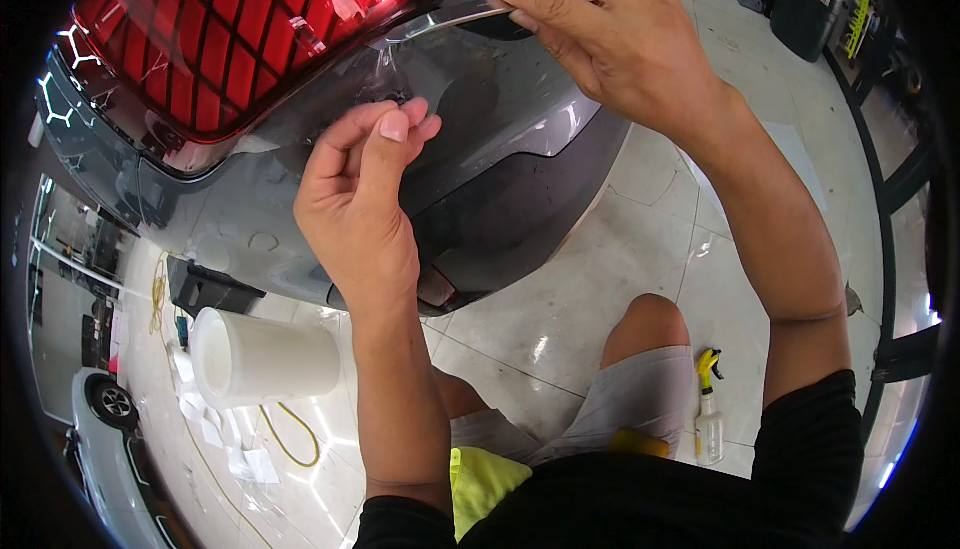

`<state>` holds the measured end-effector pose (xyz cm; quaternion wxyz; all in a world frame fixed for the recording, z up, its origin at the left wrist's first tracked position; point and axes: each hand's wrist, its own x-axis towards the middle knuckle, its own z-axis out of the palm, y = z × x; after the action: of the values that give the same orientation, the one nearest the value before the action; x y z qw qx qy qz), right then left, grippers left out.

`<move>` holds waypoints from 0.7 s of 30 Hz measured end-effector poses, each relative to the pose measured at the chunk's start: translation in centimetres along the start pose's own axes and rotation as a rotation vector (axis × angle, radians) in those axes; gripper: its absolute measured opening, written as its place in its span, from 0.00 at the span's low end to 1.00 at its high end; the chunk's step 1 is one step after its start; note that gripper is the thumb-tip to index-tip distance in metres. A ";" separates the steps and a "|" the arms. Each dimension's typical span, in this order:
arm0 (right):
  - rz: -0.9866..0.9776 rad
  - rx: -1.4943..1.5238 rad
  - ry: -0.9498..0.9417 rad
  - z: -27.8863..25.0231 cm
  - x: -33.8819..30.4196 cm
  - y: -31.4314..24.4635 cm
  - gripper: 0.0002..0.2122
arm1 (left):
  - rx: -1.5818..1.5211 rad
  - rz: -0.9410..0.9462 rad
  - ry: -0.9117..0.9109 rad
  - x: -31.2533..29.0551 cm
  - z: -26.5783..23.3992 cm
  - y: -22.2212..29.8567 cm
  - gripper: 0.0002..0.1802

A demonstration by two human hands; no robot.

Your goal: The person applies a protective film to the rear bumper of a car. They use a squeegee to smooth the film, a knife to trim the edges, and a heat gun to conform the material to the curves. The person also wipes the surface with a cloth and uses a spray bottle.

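Note:
My right hand grips a slim silver knife-like tool, whose narrow end points left along the lower edge of a red car tail light. Below that tip, my left hand is closed in a pinch. A wisp of clear film shows between the tool tip and those fingertips; it seems to be what they hold. Both hands are over the grey car's rear bumper, where wet-looking glossy patches and film creases show. The right hand's fingers partly hide the tool's handle.
Left of my legs, a roll of white film stands on the tiled floor near a black box and a yellow hose. A spray bottle with a yellow head is by my right leg. A dark bin stands far right.

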<state>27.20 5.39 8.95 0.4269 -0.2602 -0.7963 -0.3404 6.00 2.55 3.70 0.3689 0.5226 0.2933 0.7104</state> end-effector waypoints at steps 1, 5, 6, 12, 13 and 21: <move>0.011 0.006 -0.011 -0.1 0.0 -0.1 0.17 | 0.003 0.002 0.000 0.0 0.0 0.0 0.11; 0.005 -0.024 -0.018 0.3 -0.3 0.5 0.16 | 0.005 0.005 0.003 0.0 0.1 -0.1 0.11; 0.010 -0.027 -0.023 0.3 -0.3 0.5 0.16 | 0.004 0.002 0.006 0.0 0.1 -0.1 0.11; 0.003 -0.042 -0.024 -0.2 -0.5 0.9 0.15 | -0.012 0.007 -0.005 0.0 0.3 -0.1 0.11; 0.006 -0.054 -0.032 -0.2 -0.5 1.0 0.14 | -0.013 0.008 -0.006 0.0 0.3 -0.2 0.11; 0.010 -0.031 -0.015 0.0 -0.6 1.4 0.14 | 0.008 0.009 0.002 0.0 0.1 -0.2 0.11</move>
<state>28.47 6.16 8.93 0.4184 -0.2734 -0.7928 -0.3488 6.12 2.67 3.61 0.3632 0.5247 0.2944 0.7114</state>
